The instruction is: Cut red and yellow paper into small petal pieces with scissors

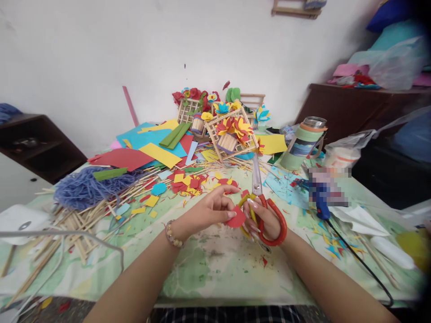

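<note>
Between the thumb and fingers of my left hand (pixel 215 208) is a small piece of red paper (pixel 236 217) with a rounded edge. My right hand (pixel 264 217) is closed around a pair of scissors (pixel 257 179) with red and yellow handles. The blades point up and away from me and look closed together. Some of my right fingertips lie close to the red paper; whether they touch it I cannot tell. Beyond my hands lies a heap of red and yellow paper pieces (pixel 190 184) on the patterned tablecloth (pixel 208 273).
Stick frames with paper flowers (pixel 232 130) stand at the back. Coloured sheets (pixel 121 158), blue yarn (pixel 94 186) and wooden sticks (pixel 54 251) lie on the left. On the right are a green bottle (pixel 301 143) and a blue glue gun (pixel 319 199) with a black cord.
</note>
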### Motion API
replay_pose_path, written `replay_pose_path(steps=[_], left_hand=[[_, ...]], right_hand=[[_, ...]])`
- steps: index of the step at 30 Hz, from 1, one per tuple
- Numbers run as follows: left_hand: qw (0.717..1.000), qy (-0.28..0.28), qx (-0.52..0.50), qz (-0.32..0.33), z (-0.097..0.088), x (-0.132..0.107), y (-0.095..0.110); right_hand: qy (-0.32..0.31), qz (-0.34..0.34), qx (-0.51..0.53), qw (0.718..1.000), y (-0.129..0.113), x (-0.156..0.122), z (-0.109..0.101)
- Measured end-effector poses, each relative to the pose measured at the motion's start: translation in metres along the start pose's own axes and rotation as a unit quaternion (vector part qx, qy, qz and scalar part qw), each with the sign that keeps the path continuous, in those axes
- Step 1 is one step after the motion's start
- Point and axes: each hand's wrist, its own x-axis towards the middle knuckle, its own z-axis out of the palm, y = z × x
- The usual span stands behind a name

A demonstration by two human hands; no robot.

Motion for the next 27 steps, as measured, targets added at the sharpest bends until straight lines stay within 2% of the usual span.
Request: replay_pose_path(steps=[2,4,8,11,14,18,22,27], left_hand=[[0.999,-0.048,-0.007,-0.01,0.0,0.0,-0.004],[0.997,-0.069,-0.002,-0.018,-0.001,0.001,-0.008],[0.998,-0.041,0.033,-0.038,-0.002,0.005,-0.014],[0.998,0.021,0.043,-0.035,-0.001,0.01,-0.015],[0.995,0.079,0.056,-0.029,0.004,0.014,-0.019],[0.996,0.056,0.054,-0.052,0.015,0.017,-0.028],[0.997,0.042,0.055,-0.02,0.022,0.016,-0.03],[0.997,0.025,0.068,0.005,0.022,0.017,-0.03]], right_hand=[[-0.026,0.011,-0.006,1.0,0.001,-0.001,-0.001],[-0.025,0.003,-0.044,0.999,0.004,-0.003,-0.002],[0.026,-0.01,-0.109,0.994,0.012,-0.005,-0.006],[0.093,-0.043,-0.11,0.989,0.013,-0.003,-0.004],[0.189,-0.094,-0.104,0.972,0.011,0.001,-0.001],[0.281,-0.127,-0.138,0.941,0.008,0.005,0.0],[0.292,-0.121,-0.162,0.935,0.007,0.005,0.001],[0.289,-0.108,-0.168,0.936,0.011,0.005,0.002]])
